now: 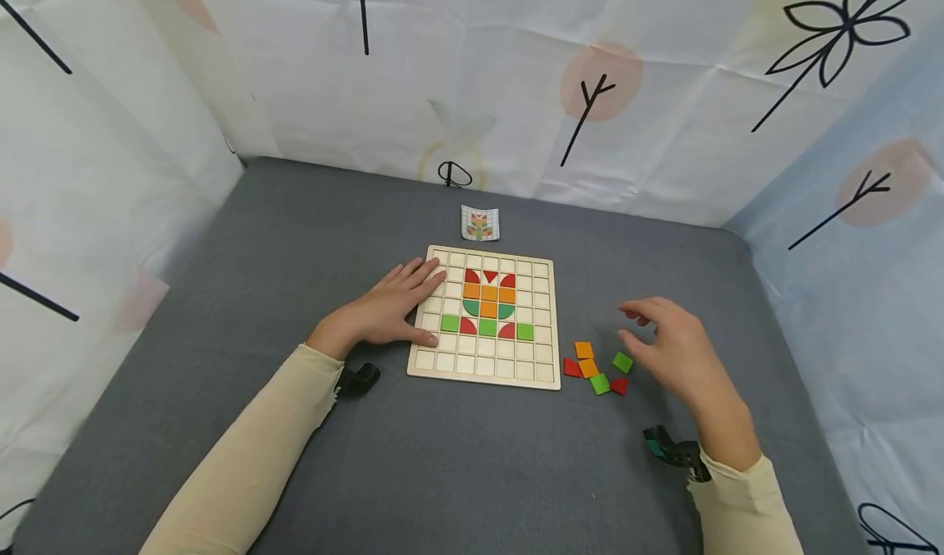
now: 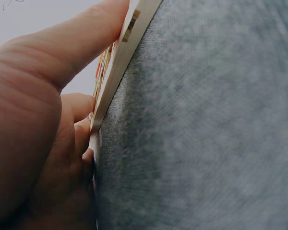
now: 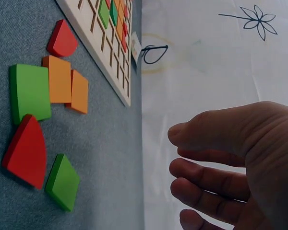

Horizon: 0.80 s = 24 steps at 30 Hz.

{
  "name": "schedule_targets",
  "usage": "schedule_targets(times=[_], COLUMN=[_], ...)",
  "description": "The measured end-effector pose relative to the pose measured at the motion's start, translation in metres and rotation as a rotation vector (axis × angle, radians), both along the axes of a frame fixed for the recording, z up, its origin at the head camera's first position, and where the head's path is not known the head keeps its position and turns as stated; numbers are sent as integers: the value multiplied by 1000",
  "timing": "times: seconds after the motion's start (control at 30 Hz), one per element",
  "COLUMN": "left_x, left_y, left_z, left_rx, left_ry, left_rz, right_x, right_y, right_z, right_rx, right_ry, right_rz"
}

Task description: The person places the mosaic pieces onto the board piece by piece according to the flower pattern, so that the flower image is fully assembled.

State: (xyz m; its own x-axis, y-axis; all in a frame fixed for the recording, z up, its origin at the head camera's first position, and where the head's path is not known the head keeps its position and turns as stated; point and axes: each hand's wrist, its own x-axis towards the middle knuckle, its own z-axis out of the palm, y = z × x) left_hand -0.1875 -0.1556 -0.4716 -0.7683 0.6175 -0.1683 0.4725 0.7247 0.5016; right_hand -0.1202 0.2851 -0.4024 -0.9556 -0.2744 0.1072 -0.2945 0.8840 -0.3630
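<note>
A square wooden grid board point(image 1: 483, 366) lies on the table, with red, orange and green tiles set in some of its cells. My left hand point(image 1: 387, 301) rests on its left side, fingers spread and thumb on the lower left edge. The left wrist view shows the thumb point(image 2: 72, 43) against the board's rim. To the board's right my right hand point(image 1: 682, 354) hovers with loosely bent fingers, holding nothing. Below and left of it lie loose tiles: a green square point(image 1: 623, 362), another green square point(image 1: 600, 384), orange squares point(image 1: 584, 350) and red rounded pieces point(image 1: 619, 386).
A small pattern card point(image 1: 480, 224) lies behind the board, printed with a coloured figure on a grid. The grey table point(image 1: 479, 473) meets a white patterned cloth point(image 1: 509, 88) at the back and sides. Dark wrist devices point(image 1: 359, 379) sit at both wrists.
</note>
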Motion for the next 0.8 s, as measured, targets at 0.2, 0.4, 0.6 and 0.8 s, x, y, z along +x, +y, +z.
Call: schedule_targets(times=[0.2,0.4,0.6,0.8], left_x=[0,0,1,0], left_y=[0,1,1,1], left_z=[0,0,1,0], left_rx=[3,2,0,0], left_ry=[-1,-1,-5,1], left_rz=[2,5,6,1], right_x=[4,10,14,18], right_y=[7,12,15,17], right_z=[-5,-12,-20,-29], right_rx=[9,23,35,35], right_ry=[-5,-18,-90,-129], right_rz=[-12,-30,-48,-68])
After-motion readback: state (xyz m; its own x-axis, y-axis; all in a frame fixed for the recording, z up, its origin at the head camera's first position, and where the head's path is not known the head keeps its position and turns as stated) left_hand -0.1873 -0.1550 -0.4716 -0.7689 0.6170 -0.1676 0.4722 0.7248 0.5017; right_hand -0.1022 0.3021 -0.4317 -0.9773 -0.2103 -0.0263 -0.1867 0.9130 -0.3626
